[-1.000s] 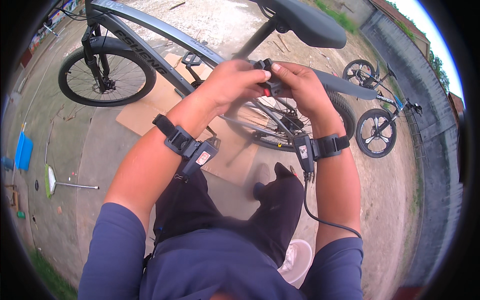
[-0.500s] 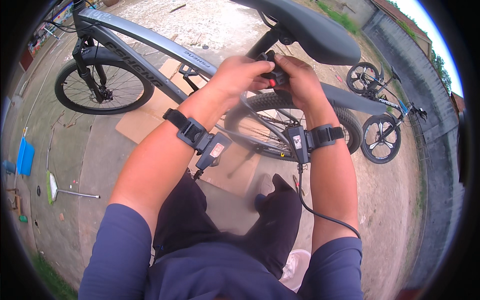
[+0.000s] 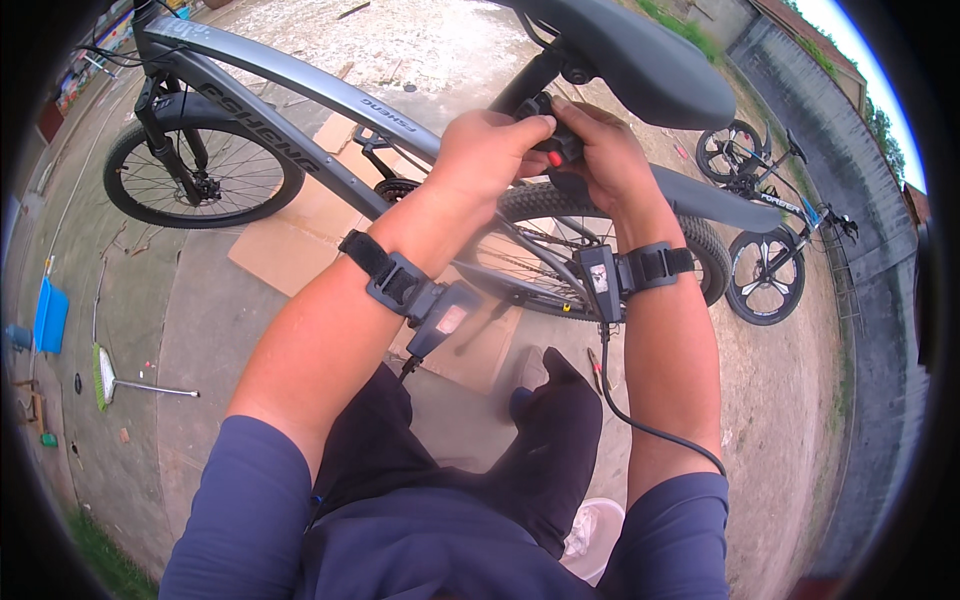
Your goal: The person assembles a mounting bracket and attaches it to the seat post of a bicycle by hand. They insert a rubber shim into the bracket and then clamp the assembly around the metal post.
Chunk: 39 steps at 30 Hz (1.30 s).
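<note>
A grey bicycle [image 3: 290,75] stands side-on in front of me, its black saddle [image 3: 650,65] at the upper right. Just under the saddle, by the seatpost [image 3: 527,85], both my hands close on a small black clamp-like part [image 3: 566,147] with a red tab. My left hand [image 3: 487,150] has its thumb pressed on this part from the left. From the right, the thumb and fingers of my right hand [image 3: 610,150] grip it. A black rear mudguard [image 3: 720,203] reaches back over the rear wheel [image 3: 712,262] from behind my right wrist. My hands hide how the part meets the seatpost.
Flattened cardboard [image 3: 300,235] lies beneath the bicycle. Pliers-like tools [image 3: 597,370] rest near my foot, and a white bucket [image 3: 598,540] stands lower down. A second bicycle [image 3: 765,225] is by the wall at right. At left are a broom [image 3: 104,376] and blue basin [image 3: 51,315].
Both hands stay on the black part, shifted only slightly. My left forearm has moved a little to the right. The view has shifted slightly over the bicycle.
</note>
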Tool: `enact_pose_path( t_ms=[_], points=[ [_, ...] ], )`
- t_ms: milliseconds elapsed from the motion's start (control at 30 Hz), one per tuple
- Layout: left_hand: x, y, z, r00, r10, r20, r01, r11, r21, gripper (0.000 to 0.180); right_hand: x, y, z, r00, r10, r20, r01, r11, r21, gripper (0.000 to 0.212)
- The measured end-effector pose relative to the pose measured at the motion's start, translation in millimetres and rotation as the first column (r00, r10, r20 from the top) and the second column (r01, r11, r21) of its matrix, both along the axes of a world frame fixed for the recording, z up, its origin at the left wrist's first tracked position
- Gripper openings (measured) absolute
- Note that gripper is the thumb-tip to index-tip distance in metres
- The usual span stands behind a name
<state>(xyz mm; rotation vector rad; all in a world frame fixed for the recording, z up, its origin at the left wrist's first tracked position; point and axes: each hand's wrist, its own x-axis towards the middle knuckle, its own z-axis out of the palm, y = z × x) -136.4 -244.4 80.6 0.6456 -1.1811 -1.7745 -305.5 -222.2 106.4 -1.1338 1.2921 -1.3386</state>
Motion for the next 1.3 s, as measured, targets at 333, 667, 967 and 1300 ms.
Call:
enact_pose_path(
  t_ms=[333,667,967,1300],
  points=[
    [-5.2,8.8,10.3,0.987,0.157,-0.025,-0.157,0.988,0.0,0.079,2.4,-1.9,-0.8,0.999,-0.034,0.03,0.034,0.999,-0.009,0.035],
    [-14.8,9.9,2.5,0.951,0.286,-0.116,-0.291,0.956,-0.027,0.054,3.8,-5.5,-6.2,0.995,-0.015,0.101,0.017,1.0,-0.017,0.035],
    [-7.8,3.3,8.0,0.976,0.218,0.015,-0.217,0.975,-0.054,0.068,8.3,-10.1,-11.8,0.981,0.0,0.195,0.009,0.999,-0.044,0.031],
    [-6.2,-4.9,9.9,0.97,0.223,0.101,-0.214,0.972,-0.098,0.054,10.2,-19.7,-8.8,0.984,-0.016,0.176,0.02,1.0,-0.022,0.03]
  ],
)
